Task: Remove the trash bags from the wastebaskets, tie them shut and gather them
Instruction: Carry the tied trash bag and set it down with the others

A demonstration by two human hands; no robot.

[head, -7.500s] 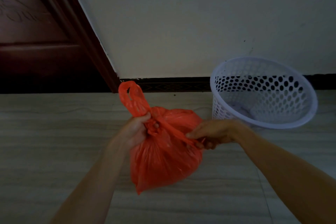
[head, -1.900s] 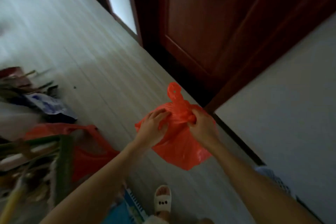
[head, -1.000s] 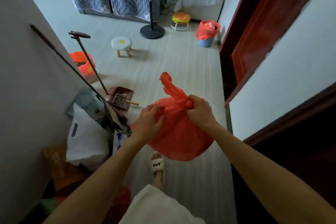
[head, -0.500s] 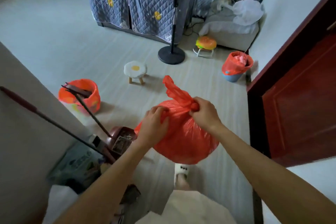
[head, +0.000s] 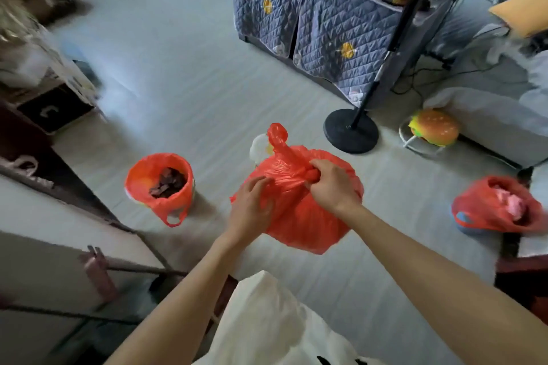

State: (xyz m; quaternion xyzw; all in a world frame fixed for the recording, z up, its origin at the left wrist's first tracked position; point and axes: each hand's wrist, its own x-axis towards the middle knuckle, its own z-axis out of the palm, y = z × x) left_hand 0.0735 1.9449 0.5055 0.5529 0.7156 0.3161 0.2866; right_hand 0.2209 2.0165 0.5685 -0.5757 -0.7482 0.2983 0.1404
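While the red bag hangs in mid-air above the pale floor, both hands grip it: the right hand is clenched round the twisted neck at the knot, and the left hand pinches the plastic on the bag's left side. One loose handle sticks up above the knot. On the floor to the left stands a wastebasket lined with a red bag, dark scraps inside, its handles hanging over the rim. Another lined wastebasket sits at the far right with pink waste in it. Behind the held bag are a fan base, a burger stool and a quilted cover
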